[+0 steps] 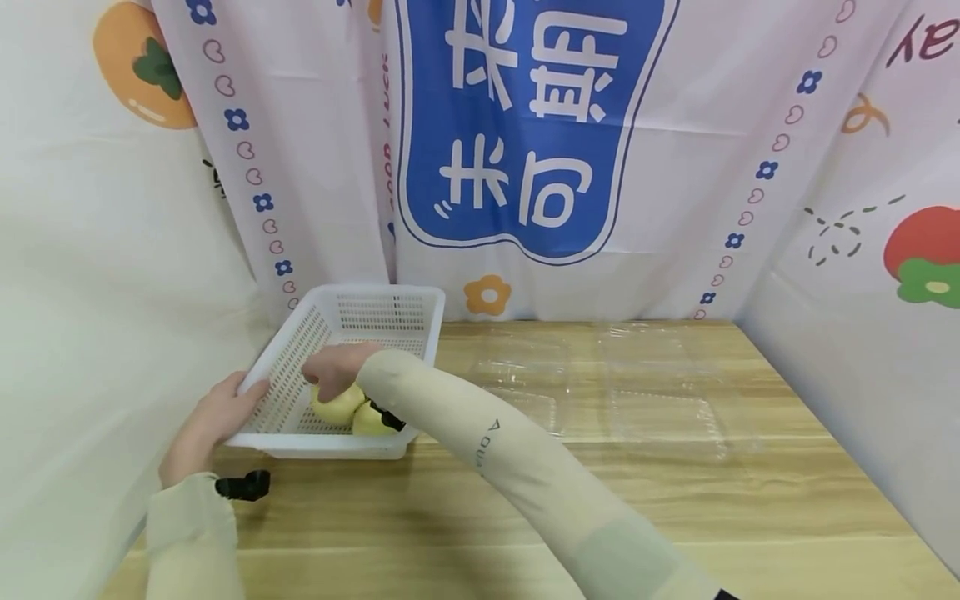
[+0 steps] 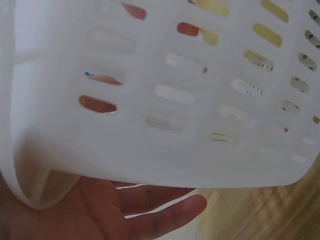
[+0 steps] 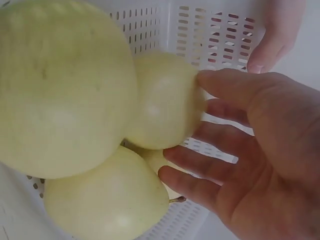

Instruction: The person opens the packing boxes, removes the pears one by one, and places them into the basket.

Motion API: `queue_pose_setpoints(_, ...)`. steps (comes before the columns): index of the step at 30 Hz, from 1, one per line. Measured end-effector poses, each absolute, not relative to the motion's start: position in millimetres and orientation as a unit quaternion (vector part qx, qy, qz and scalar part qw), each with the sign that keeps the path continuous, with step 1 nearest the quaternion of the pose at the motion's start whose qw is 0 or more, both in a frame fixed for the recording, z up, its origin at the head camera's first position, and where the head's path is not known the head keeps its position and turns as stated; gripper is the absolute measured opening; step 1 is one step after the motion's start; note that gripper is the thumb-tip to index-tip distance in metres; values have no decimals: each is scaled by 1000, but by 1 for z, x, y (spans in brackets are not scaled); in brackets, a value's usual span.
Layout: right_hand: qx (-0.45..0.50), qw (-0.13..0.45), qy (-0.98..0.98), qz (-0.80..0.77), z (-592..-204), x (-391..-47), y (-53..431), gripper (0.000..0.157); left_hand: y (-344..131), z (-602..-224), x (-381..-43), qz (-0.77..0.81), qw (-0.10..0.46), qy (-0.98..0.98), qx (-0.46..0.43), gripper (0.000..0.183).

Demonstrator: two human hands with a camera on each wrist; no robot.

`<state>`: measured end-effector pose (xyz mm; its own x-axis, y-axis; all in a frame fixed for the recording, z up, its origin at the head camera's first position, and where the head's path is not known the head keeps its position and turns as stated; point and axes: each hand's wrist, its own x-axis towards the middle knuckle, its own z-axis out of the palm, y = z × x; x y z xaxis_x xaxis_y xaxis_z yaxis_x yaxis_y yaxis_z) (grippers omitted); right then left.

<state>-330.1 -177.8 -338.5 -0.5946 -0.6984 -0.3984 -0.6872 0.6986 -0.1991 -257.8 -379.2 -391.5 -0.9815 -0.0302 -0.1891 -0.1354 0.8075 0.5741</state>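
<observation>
A white slotted plastic basket (image 1: 360, 446) stands at the left of the table with several pale yellow pears (image 1: 339, 405) inside. My left hand (image 1: 217, 414) holds its left rim, thumb over the edge; in the left wrist view the fingers (image 2: 165, 215) stretch out below the basket wall (image 2: 125, 155). My right hand (image 1: 337, 367) reaches into the basket over the pears. Seen from the right wrist, its thumb touches the end of one pear (image 3: 162, 100), with loosely extended fingers (image 3: 200, 165) beside and below it. A large pear (image 3: 65, 90) fills the near left of that view.
Clear plastic containers (image 1: 663, 408) stand on the wooden table (image 1: 525, 508) right of the basket, another clear container (image 1: 525, 400) nearer to it. Printed white cloth (image 1: 675, 208) hangs behind and at both sides.
</observation>
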Motion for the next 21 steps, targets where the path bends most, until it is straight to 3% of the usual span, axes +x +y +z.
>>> queue_pose_setpoints(5, -408, 210, 889, -2, -334, -329, -171, 17, -379, -390, -257, 309, 85, 946, -45, 80)
queue_pose_setpoints(9, -415, 198, 888, 6, -334, -330, -169, 7, -378, -391, -257, 309, 85, 946, -45, 80)
queue_pose_setpoints(11, -421, 192, 886, 3, -334, -331, -168, 4, -377, -392, -257, 309, 85, 946, -46, 80)
queue_pose_setpoints(18, -443, 174, 879, -9, -322, -334, -157, 22, -376, -392, -258, 310, 92, 944, -60, 82)
queue_pose_setpoints(21, -460, 163, 872, -28, -316, -335, -146, 18, -376, -391, -257, 304, 93, 946, -64, 82)
